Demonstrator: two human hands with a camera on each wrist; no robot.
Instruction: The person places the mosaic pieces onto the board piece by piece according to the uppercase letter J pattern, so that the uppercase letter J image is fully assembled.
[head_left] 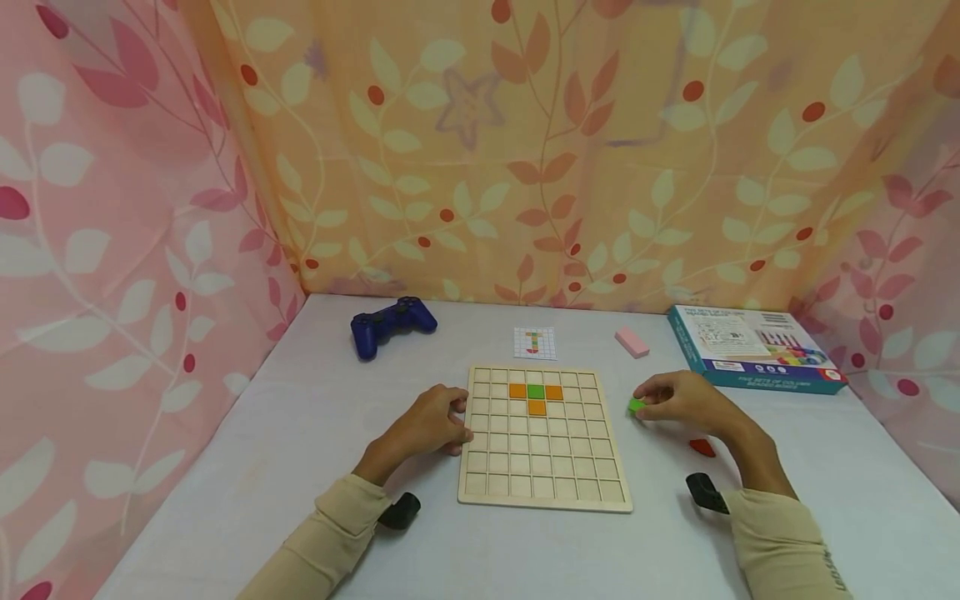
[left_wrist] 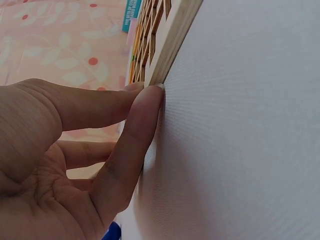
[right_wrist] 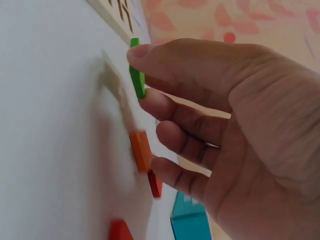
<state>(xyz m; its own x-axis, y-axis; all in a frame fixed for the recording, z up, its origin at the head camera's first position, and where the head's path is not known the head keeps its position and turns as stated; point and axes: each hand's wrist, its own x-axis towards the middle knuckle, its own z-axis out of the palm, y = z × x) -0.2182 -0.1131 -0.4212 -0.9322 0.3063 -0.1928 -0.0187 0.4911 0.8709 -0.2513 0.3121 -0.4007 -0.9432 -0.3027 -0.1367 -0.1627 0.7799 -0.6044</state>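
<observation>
My right hand (head_left: 688, 402) pinches a small green tile (right_wrist: 137, 77) between thumb and fingertips, just above the table right of the wooden grid board (head_left: 519, 467). At the board's left edge, my left hand (head_left: 429, 421) grips the rim with thumb and finger, their tips close together in the left wrist view. On the board's upper part, a green tile (head_left: 536, 392) lies between two orange tiles, with another orange tile (head_left: 537, 407) directly below it. A red rounded piece (head_left: 702, 447) rests under my right forearm. The right wrist view shows an orange block (right_wrist: 141, 151) near the fingers.
Behind the board lies a small printed pattern card (head_left: 535, 343). A pink block (head_left: 632, 342) is to its right, and a flat game box (head_left: 757, 348) stands farther right. A blue game controller (head_left: 393, 325) lies at the back left. Patterned curtains (head_left: 480, 167) surround the white table.
</observation>
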